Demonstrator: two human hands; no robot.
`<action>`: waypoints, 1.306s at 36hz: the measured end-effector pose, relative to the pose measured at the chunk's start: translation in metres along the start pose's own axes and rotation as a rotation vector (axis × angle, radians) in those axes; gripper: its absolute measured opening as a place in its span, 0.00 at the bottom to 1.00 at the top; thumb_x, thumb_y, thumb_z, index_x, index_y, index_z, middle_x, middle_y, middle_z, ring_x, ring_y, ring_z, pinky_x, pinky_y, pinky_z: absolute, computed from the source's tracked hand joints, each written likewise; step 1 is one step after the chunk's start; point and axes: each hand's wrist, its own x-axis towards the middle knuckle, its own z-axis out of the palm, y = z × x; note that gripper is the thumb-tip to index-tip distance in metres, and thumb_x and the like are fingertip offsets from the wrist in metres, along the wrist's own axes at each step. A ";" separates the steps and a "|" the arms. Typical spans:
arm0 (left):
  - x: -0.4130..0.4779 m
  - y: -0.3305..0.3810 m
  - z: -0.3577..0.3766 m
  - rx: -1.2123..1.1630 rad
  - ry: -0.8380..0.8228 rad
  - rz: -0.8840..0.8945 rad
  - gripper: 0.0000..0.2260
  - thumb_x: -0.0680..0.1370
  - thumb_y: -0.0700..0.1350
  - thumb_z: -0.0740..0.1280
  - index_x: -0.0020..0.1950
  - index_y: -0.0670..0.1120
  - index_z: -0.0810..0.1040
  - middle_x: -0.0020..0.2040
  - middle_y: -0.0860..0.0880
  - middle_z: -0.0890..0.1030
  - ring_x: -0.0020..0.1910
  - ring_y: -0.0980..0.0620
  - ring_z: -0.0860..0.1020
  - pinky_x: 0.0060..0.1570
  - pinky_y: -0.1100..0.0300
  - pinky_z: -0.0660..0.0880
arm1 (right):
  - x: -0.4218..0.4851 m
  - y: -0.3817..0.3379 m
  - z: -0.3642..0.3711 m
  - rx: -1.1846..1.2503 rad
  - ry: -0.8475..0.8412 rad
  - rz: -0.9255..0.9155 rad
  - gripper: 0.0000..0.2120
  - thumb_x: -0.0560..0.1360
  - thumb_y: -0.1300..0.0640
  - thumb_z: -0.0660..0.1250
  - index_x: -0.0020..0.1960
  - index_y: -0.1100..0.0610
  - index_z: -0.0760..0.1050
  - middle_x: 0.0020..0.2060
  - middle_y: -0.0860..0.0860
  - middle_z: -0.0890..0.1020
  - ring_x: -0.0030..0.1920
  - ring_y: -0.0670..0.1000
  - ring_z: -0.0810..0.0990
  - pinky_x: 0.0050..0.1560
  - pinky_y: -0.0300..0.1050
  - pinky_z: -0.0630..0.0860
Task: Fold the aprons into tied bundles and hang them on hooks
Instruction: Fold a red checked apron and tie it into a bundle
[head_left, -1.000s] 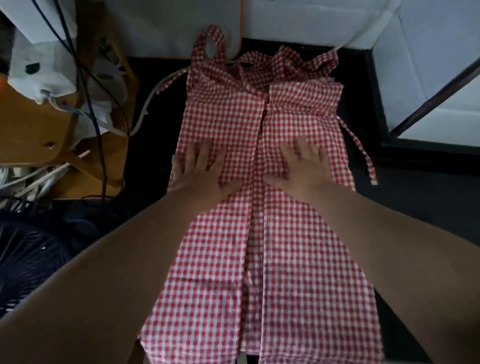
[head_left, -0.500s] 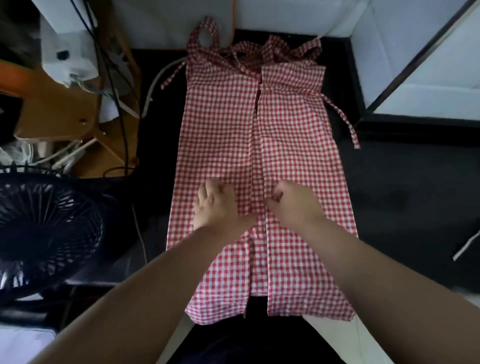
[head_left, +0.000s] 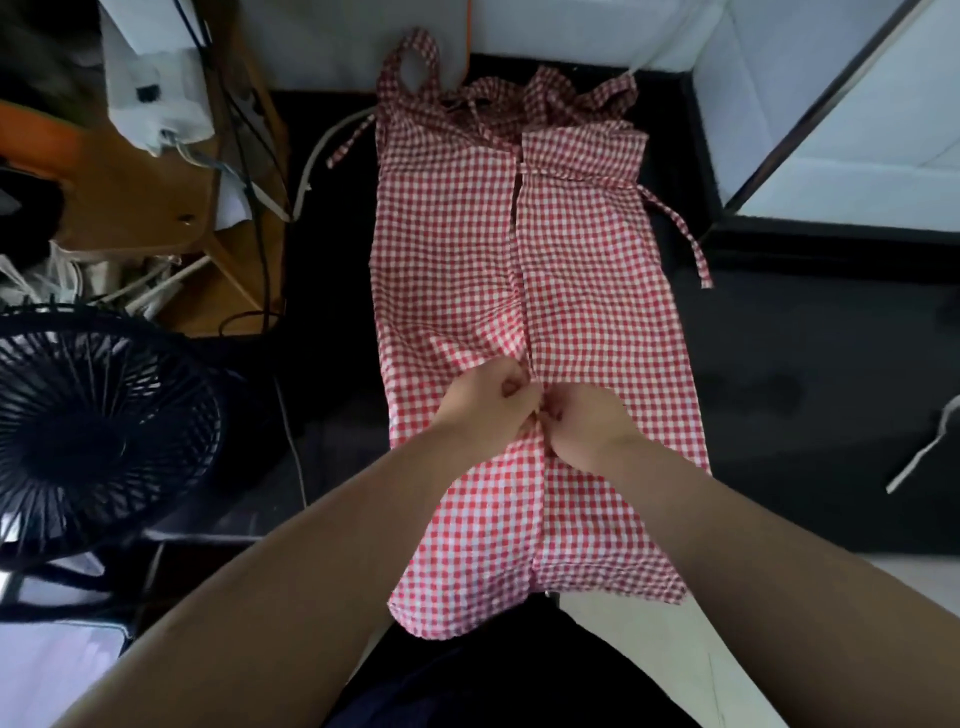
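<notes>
Two-handed, pinching the apron (head_left: 587, 270) at its meeting centre edges with left grip (head_left: 485, 408) and right grip (head_left: 587, 430), probably readying a crosswise fold.

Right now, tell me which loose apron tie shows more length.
The right tie: it trails from the apron's right edge over the black table. The left tie shows only a short end beside a white cable.

The apron (head_left: 582, 270) is thin woven cloth in a red-and-white check, soft and lightly creased, on a matt black tabletop (head_left: 810, 364), while the fan (head_left: 93, 431) has a black plastic grille with a faint sheen and the furniture (head_left: 130, 197) beyond it is smooth brown wood.
</notes>
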 end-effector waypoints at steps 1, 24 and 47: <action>0.001 -0.001 0.003 0.042 -0.004 -0.025 0.08 0.79 0.49 0.64 0.41 0.49 0.73 0.34 0.51 0.81 0.31 0.54 0.78 0.36 0.57 0.79 | -0.001 0.003 -0.003 0.038 -0.017 -0.001 0.12 0.79 0.54 0.58 0.50 0.59 0.77 0.44 0.53 0.82 0.41 0.51 0.76 0.42 0.42 0.70; -0.004 -0.010 0.025 0.300 0.078 -0.167 0.06 0.80 0.51 0.61 0.51 0.50 0.74 0.40 0.52 0.78 0.33 0.53 0.77 0.27 0.61 0.72 | -0.004 0.026 -0.015 0.266 -0.112 -0.144 0.14 0.81 0.51 0.58 0.49 0.60 0.76 0.37 0.51 0.76 0.33 0.47 0.72 0.31 0.39 0.67; 0.031 -0.042 -0.020 0.911 0.007 -0.196 0.37 0.74 0.73 0.45 0.74 0.60 0.29 0.74 0.46 0.25 0.74 0.40 0.29 0.71 0.39 0.33 | 0.048 0.027 -0.019 -0.264 -0.209 -0.031 0.32 0.77 0.33 0.47 0.75 0.38 0.34 0.75 0.51 0.31 0.76 0.59 0.35 0.70 0.63 0.31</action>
